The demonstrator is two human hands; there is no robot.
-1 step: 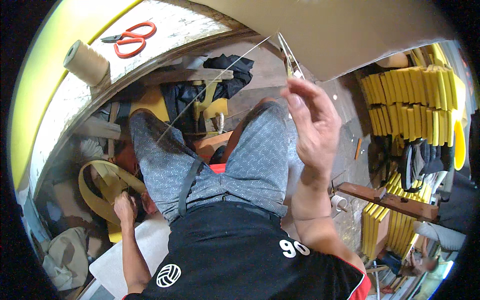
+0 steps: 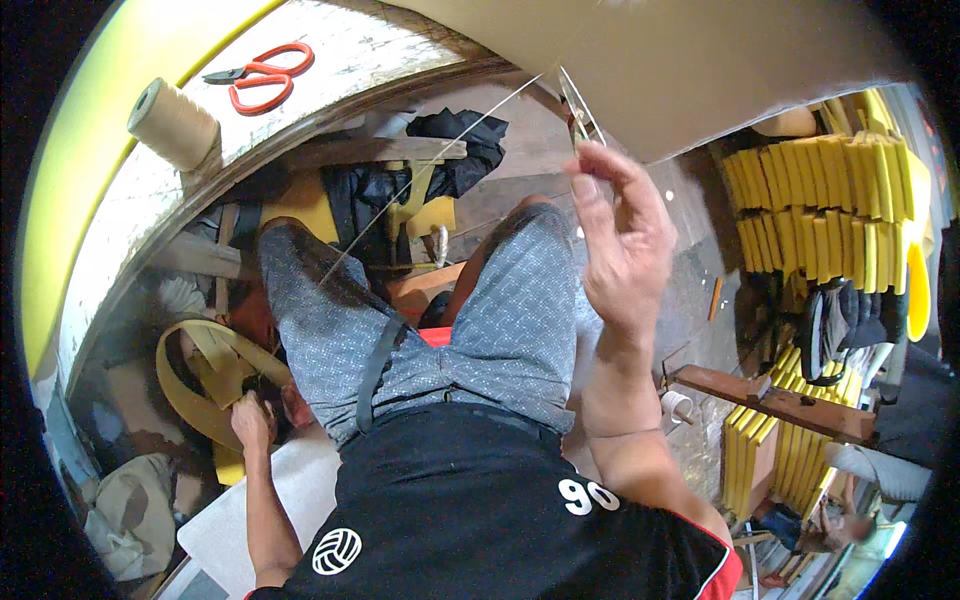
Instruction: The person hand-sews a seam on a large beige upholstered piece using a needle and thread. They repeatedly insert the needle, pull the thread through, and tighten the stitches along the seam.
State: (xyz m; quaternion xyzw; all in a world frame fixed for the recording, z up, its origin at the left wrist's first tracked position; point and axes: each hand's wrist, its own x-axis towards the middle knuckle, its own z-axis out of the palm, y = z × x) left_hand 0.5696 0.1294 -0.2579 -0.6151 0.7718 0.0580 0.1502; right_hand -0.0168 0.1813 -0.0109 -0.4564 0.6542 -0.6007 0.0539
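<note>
While pale thread [image 2: 502,105] runs from the panel [image 2: 680,60] edge toward the left knee, work looks unfinished: no cut end visible, scissors [image 2: 248,72] lying on bench [image 2: 350,50]. Right hand [image 2: 630,240]: grip pinched, apparently on thread. Left hand [image 2: 252,420]: grip indeterminable.

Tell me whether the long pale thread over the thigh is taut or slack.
Taut, it seems: the thread runs nearly straight toward the brown sheet, with no visible sag.

A workshop is indicated by a worn bench [image 2: 370,50] bearing 1 thread spool [image 2: 172,124] and 1 pair of red-handled scissors [image 2: 250,71], with stacked yellow pieces [image 2: 830,170] at right.
</note>
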